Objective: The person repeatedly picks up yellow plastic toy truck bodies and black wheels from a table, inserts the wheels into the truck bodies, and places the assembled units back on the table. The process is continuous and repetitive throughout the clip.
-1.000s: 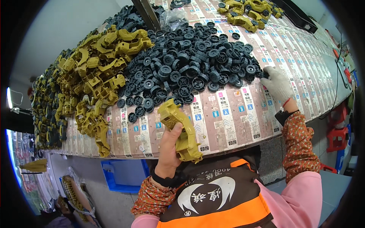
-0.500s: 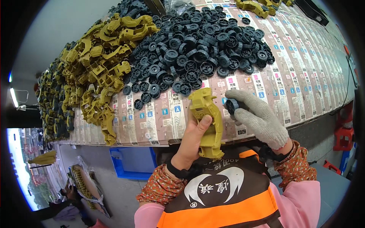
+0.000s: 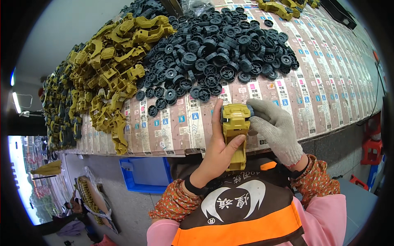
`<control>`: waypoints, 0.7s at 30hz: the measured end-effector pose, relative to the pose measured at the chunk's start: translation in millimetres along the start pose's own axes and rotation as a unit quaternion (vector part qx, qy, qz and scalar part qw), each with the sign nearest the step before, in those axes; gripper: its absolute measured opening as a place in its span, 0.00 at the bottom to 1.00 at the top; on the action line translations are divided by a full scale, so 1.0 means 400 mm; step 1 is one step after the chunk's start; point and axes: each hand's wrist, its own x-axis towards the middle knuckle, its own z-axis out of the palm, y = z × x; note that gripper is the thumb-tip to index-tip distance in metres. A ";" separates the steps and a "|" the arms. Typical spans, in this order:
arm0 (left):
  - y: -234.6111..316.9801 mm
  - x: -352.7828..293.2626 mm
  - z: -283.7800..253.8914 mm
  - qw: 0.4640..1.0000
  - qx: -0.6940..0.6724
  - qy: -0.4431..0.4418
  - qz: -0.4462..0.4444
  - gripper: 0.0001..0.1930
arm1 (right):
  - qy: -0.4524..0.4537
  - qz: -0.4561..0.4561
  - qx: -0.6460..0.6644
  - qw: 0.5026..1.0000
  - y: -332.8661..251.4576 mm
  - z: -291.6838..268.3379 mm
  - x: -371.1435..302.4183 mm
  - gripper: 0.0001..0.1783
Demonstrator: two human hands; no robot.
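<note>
My left hand (image 3: pixel 215 153), bare, is closed around a mustard-yellow plastic toy car body (image 3: pixel 236 121), its thumb pressed on the near face. The body stands on end in front of my apron, by the table's near edge. In a white knit glove, my right hand (image 3: pixel 279 133) pinches a dark grey toy wheel (image 3: pixel 250 110) against the right side of the body's upper end. The glove's fingers cover most of that wheel. Something dark shows at the body's left side, beside my left fingers; I cannot tell exactly what.
A heap of dark toy wheels (image 3: pixel 217 53) covers the table's middle. Left of it lie piled yellow car bodies (image 3: pixel 108 61). More yellow pieces (image 3: pixel 275 9) sit at the far right. Below the table's near edge are a blue bin (image 3: pixel 143 189) and red stools (image 3: pixel 370 151).
My right hand has brought the wheel from beside the car body to against its side. My left hand has turned the body and spread its fingers up along the left side.
</note>
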 end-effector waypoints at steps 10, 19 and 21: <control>0.004 -0.013 0.011 0.991 0.122 -0.053 -0.020 0.51 | 0.006 -0.145 -0.296 0.944 0.025 -0.016 -0.053 0.25; -0.001 0.011 0.008 0.998 0.029 -0.027 -0.052 0.50 | -0.029 -0.113 -0.364 0.924 -0.057 -0.102 0.087 0.10; 0.000 0.014 0.004 0.993 -0.071 0.035 -0.089 0.48 | 0.121 -0.256 -0.509 0.813 -0.066 -0.138 0.162 0.08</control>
